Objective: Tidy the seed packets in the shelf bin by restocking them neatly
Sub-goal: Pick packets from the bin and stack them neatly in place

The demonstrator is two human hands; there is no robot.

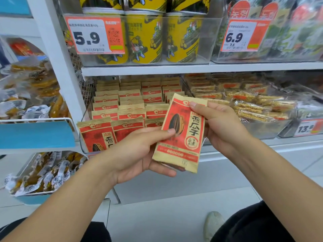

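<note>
Both hands hold one seed packet (181, 131) in front of the shelf: the left hand (138, 152) pinches its lower left edge, thumb on the face, and the right hand (220, 126) grips its upper right edge. Behind it, the shelf bin (83, 117) holds rows of matching red-and-tan packets (125, 105) standing upright. A clear bin (209, 41) above holds yellow tubs (145, 37). Right of the seed bin, wrapped snack bars (248, 103) fill another bin.

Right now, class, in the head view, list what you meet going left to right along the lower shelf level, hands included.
Yellow snack packs → seed packets in the bin → left hand → held seed packet → right hand → brittle bars → price tag reading 13.
</note>
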